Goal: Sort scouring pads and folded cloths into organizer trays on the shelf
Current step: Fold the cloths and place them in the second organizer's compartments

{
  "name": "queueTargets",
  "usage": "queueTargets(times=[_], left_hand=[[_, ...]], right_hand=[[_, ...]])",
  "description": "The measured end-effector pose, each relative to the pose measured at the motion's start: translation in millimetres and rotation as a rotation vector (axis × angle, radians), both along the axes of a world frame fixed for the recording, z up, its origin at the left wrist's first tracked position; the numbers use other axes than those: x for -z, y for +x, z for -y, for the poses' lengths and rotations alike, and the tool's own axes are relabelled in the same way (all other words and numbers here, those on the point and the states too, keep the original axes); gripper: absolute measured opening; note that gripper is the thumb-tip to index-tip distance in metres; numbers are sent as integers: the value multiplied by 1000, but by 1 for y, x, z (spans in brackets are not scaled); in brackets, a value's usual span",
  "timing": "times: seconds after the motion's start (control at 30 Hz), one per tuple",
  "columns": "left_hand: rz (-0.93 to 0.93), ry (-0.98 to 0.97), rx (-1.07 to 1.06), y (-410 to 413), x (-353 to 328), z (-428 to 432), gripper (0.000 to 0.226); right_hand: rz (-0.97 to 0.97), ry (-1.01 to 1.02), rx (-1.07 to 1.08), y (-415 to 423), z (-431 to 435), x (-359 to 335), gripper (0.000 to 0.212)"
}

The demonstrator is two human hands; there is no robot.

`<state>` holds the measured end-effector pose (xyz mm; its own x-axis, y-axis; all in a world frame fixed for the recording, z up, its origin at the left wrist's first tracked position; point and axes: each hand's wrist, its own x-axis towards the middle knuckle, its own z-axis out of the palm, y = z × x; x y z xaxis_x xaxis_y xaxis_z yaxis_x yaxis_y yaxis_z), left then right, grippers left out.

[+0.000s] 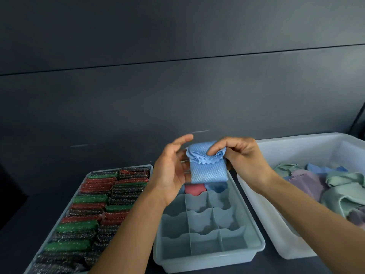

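My right hand [244, 161] grasped the folded blue cloth [207, 171]: its fingers curled over the upper edge and pinched the ruffled layers there. My left hand [172, 172] was released, with the fingers loosely extended and the palm turned toward the left edge of the cloth. The lower fingers touched that edge; how far they reached behind the cloth could not be determined. The cloth was held in the air above the far end of the divided tray [256, 241], clear of its partitions. Below the cloth, two far compartments of this tray were filled: one contained a red cloth [194, 189], and the compartment just to its right contained a second blue cloth [217, 186]. The nearer compartments showed only their bare floors. To the left of the divided tray, a flat tray [92, 172] was packed with green, red and dark scouring pads [88, 214], set on edge in two rows. To the right, a white bin [266, 214] held loose cloths [335, 186] in green, purple and blue. All three containers rested side by side on a dark shelf [29, 210].
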<state>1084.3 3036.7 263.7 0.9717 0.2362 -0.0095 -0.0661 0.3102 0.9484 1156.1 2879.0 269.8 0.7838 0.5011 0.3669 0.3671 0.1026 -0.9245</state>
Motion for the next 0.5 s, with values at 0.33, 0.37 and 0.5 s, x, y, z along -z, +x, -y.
queueTargets(times=[0.33, 0.37, 0.5], left_hand=[[98, 317, -83, -11, 7, -11, 11], [125, 381, -118, -13, 7, -12, 10], [209, 476, -126, -20, 11, -20, 10]], right_hand=[[-320, 13, -141, 3, -10, 5, 33], [-325, -72, -174, 2, -11, 6, 38], [-266, -51, -227, -2, -19, 11, 15]])
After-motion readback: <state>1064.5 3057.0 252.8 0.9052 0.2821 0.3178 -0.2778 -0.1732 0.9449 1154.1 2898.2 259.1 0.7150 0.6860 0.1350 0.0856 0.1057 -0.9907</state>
